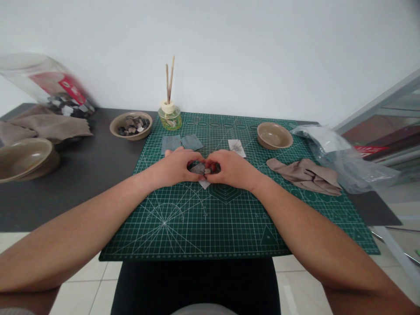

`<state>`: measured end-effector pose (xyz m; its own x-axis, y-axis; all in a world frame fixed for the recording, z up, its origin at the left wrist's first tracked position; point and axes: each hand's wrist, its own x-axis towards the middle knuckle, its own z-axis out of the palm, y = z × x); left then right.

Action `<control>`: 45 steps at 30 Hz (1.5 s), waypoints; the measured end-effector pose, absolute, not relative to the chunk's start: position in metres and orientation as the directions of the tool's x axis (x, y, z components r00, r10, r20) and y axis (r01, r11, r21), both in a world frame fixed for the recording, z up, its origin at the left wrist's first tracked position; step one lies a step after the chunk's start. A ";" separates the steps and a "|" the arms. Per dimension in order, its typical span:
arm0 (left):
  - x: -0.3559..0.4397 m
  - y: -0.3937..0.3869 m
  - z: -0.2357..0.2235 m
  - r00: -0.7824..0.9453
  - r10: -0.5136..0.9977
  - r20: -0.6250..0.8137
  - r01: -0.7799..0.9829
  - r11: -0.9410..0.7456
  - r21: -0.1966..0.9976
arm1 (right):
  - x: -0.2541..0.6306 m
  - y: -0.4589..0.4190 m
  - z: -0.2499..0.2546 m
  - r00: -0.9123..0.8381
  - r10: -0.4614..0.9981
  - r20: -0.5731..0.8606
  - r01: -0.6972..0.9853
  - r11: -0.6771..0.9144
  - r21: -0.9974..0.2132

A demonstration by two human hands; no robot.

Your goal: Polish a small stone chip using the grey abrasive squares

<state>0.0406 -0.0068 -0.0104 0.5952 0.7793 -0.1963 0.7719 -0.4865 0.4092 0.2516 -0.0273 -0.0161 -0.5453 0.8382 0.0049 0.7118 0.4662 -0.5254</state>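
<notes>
My left hand (177, 167) and my right hand (233, 169) meet above the middle of the green cutting mat (226, 232). Both are closed, with thumbs and fingertips curled together around a small brownish stone piece (207, 171). A small grey sheet (197, 168) shows between the curved left fingers; whether they touch it I cannot tell. Partly covered by my hands, a white paper (205, 184) lies on the mat beneath the fingertips. Just behind the left hand are two blue-grey squares (192, 142), and a white card with dark lines (236, 147) lies behind the right hand.
At the left are a bowl of dark and tan chunks (134, 126), another tan bowl (26, 159), a brown cloth (49, 127) and a clear jar (42, 78). A reed diffuser (169, 117) stands behind. A tan bowl (274, 135), cloth (306, 175) and plastic bag (348, 162) are right.
</notes>
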 end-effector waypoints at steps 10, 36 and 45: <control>0.041 -0.007 -0.010 0.581 0.787 -0.210 0.786 -0.474 0.397 | 0.253 -0.024 -0.022 -0.481 0.875 0.052 0.715 0.426 -0.554; 0.041 -0.009 -0.008 0.628 0.756 -0.187 0.764 -0.551 0.337 | 0.263 -0.020 -0.023 -0.411 0.910 0.045 0.645 0.326 -0.691; 0.039 -0.011 -0.011 0.696 0.714 -0.075 0.682 -0.625 0.379 | 0.266 -0.019 -0.033 -0.403 0.910 0.092 0.754 0.387 -0.530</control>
